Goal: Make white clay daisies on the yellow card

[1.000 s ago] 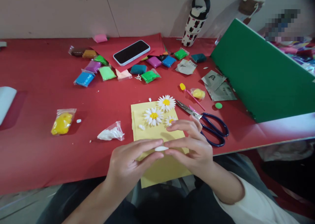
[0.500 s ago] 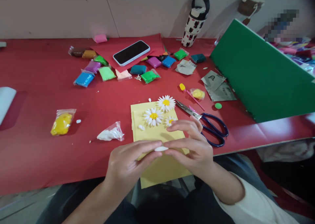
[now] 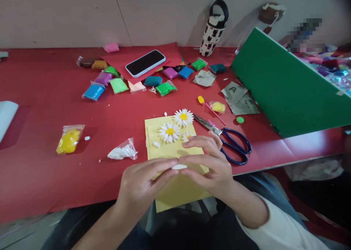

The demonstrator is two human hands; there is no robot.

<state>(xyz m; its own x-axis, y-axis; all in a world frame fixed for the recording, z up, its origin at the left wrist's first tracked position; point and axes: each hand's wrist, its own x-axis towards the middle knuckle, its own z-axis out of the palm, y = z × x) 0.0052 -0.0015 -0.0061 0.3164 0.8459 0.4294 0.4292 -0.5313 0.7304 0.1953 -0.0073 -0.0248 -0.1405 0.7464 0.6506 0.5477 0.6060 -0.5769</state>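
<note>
Below the centre of the frame, a white piece (image 3: 179,167) lies nearly level between the fingertips of both hands, above the yellow paper (image 3: 177,197). The left hand (image 3: 139,176) pinches its left end between thumb and forefinger, and the right hand (image 3: 211,165) closes the same way about its right end, other fingers lifted and spread. The fingertips of the two hands almost meet.

Just above them, three white daisies (image 3: 169,132) rest at the top of the paper, the lowest partly hidden by the right hand. The scissors (image 3: 217,131) lie near that hand's upper right, narrowing its room on that side; farther right slants the green board (image 3: 285,90). The red table (image 3: 41,176) stretches widest toward the lower left, with the white bag (image 3: 122,151) just above and left of the left hand. Its front edge slopes beneath both forearms, and the paper's lower end overhangs it.
</note>
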